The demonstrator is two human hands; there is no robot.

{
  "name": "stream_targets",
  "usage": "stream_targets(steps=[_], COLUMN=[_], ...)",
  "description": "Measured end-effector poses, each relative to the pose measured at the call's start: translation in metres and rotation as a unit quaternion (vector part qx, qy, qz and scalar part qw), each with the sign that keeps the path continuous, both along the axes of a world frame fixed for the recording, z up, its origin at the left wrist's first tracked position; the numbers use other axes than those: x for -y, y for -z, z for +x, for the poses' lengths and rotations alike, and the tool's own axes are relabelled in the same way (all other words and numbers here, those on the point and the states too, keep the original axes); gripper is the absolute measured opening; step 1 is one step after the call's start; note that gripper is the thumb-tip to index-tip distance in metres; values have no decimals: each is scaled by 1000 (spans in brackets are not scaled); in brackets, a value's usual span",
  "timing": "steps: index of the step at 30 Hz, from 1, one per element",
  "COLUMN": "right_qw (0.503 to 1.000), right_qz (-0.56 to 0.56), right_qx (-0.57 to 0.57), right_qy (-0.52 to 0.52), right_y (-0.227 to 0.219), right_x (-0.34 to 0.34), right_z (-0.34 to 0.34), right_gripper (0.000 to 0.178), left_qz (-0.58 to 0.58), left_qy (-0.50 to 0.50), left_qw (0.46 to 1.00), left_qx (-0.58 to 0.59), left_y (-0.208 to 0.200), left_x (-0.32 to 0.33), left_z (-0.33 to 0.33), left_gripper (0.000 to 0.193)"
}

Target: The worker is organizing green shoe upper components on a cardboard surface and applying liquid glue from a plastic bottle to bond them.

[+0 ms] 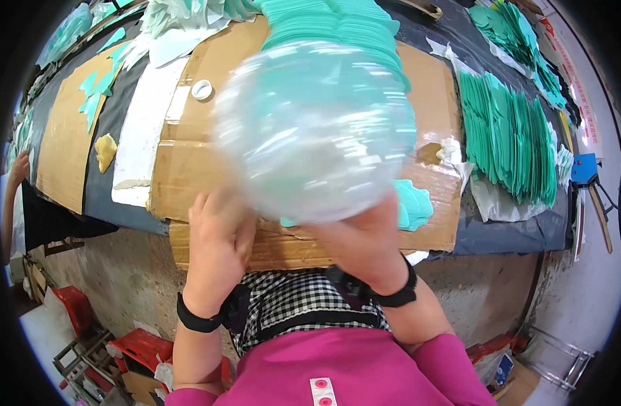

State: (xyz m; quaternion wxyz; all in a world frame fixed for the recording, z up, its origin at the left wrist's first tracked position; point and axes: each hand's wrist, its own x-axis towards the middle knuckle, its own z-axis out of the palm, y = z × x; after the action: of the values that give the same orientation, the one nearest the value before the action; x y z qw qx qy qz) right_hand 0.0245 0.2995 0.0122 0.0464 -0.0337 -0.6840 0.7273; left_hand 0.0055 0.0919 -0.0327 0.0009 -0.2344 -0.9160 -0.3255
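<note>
A large, clear, rounded plastic thing (310, 135), smeared by motion and with white glints, is raised over the worktable. Its exact kind cannot be told. At its lower right edge my right hand (364, 240) is closed on it, partly blurred and partly covered by it. My left hand (219, 230) is by its lower left edge, fingers curled together over the cardboard; what they hold, if anything, is hidden. Beside my right hand lie several mint-green scalloped sheets (413, 204). Behind the clear thing, a long stack of mint-green sheets (330, 24) runs toward the far edge.
Cardboard (202, 135) covers the table's middle, with a white ring-shaped cap (201, 90) on it. More green sheets (510, 139) stand packed at right. A yellowish lump (106, 152) lies at left. Another person's arm (16, 183) shows at far left. Red chairs (144, 348) stand below.
</note>
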Motion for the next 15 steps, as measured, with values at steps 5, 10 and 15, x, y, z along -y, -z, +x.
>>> stream_targets(steps=[5,10,15], right_qw=[959,967,969], right_qz=[-271,168,168], right_qx=[77,-88,-91], right_qy=[12,172,156], right_y=[22,0,7], right_x=[-48,-81,-37], right_z=[64,71,42], right_gripper=[62,53,59], left_qz=[47,-23,13], left_qy=[-40,-11,-21], left_qw=[998,999,1000], left_qx=[-23,-22,12], left_y=[4,-4,-9], left_x=[-1,-5,11], left_z=[8,2,3], left_gripper=[22,24,25])
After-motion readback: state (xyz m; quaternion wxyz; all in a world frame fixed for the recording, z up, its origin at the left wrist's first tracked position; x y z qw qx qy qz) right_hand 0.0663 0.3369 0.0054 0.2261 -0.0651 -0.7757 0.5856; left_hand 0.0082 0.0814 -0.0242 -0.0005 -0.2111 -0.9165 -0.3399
